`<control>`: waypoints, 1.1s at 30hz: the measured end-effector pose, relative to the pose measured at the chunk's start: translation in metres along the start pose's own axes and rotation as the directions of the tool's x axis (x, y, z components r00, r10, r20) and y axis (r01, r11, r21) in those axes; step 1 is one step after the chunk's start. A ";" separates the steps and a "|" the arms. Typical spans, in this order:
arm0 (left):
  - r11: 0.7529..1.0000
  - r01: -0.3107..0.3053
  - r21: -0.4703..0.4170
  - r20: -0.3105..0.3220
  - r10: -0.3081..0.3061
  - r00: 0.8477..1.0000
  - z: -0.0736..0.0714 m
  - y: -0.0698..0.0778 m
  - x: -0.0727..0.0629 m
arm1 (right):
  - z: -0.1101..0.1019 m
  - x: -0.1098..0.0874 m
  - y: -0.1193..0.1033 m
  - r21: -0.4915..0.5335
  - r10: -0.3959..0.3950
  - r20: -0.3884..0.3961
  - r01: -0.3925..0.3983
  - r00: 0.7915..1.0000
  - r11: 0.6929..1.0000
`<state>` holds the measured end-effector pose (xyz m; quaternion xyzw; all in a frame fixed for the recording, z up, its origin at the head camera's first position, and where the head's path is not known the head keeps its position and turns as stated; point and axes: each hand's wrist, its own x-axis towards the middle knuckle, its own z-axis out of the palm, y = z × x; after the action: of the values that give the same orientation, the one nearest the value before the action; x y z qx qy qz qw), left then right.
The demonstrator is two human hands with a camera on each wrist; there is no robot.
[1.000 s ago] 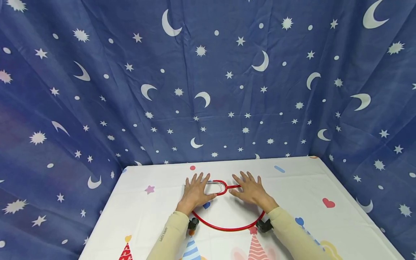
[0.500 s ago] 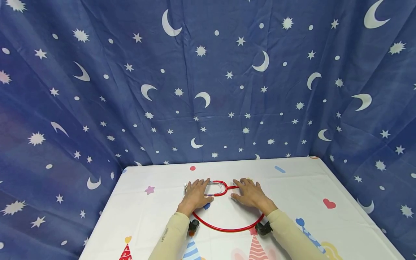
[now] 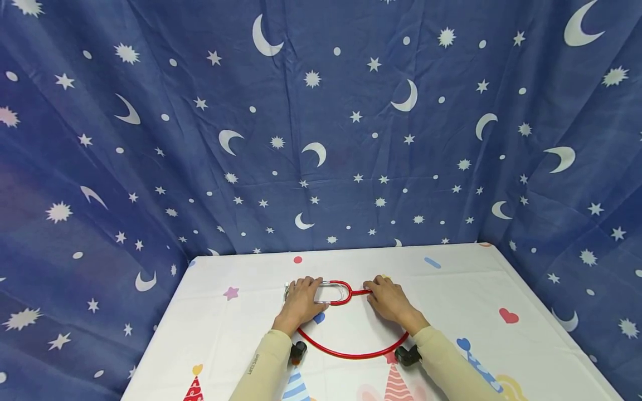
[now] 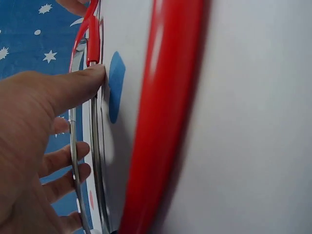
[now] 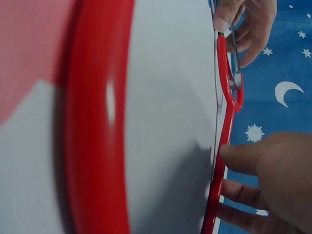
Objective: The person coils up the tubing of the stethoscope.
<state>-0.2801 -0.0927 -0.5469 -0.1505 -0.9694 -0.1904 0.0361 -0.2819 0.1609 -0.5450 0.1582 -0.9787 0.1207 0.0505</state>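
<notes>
A red stethoscope (image 3: 346,355) lies on the white tablecloth, its tubing bowed in a wide curve toward the person. Over its metal ear tubes (image 4: 95,131) at the left, the left hand (image 3: 301,302) curls, thumb on the near tube and fingers at the far one. To the right of the red fork (image 3: 349,292), the right hand (image 3: 388,299) pinches the tubing, with the thumb (image 5: 239,158) on one side and fingertips against it. Both hands cover parts of the tubing, and I cannot see the chest piece.
The table's cloth (image 3: 241,340) carries printed hats, hearts and a star. A blue curtain (image 3: 341,167) with moons and stars stands behind the table and along both sides. Black wrist cameras (image 3: 407,354) sit under the forearms, close to the tubing.
Both hands have lowered from spread, straight fingers to curled ones on the stethoscope. The right fingers have drawn in around the tubing. The stethoscope has hardly moved.
</notes>
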 end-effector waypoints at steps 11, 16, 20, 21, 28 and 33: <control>0.999 -0.027 0.020 -0.048 0.028 0.998 0.001 0.000 0.000 | 0.000 0.000 0.008 0.003 -0.075 -0.142 0.076 0.987 0.997; 0.999 -0.037 0.025 -0.077 0.039 0.996 0.002 -0.004 0.001 | -0.005 0.001 0.008 0.078 -0.054 -0.192 0.071 0.980 0.994; 0.998 -0.054 0.035 -0.142 0.059 0.988 0.002 -0.006 0.002 | -0.010 0.001 0.006 0.114 -0.056 -0.237 0.085 0.970 0.990; 0.997 -0.059 0.040 -0.160 0.064 0.985 0.002 -0.007 0.002 | -0.011 0.001 0.006 0.114 -0.057 -0.247 0.087 0.967 0.990; 0.993 -0.110 0.045 -0.274 0.118 0.955 -0.008 -0.005 -0.002 | -0.018 0.000 0.001 0.133 -0.029 -0.270 0.067 0.963 0.989; 0.990 -0.119 0.073 -0.306 0.136 0.942 -0.018 -0.001 -0.007 | -0.024 -0.004 -0.003 0.154 -0.004 -0.289 0.050 0.957 0.987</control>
<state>-0.2735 -0.1023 -0.5318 -0.1800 -0.9447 -0.1829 0.2043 -0.2753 0.1651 -0.5212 0.1560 -0.9458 0.2197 0.1811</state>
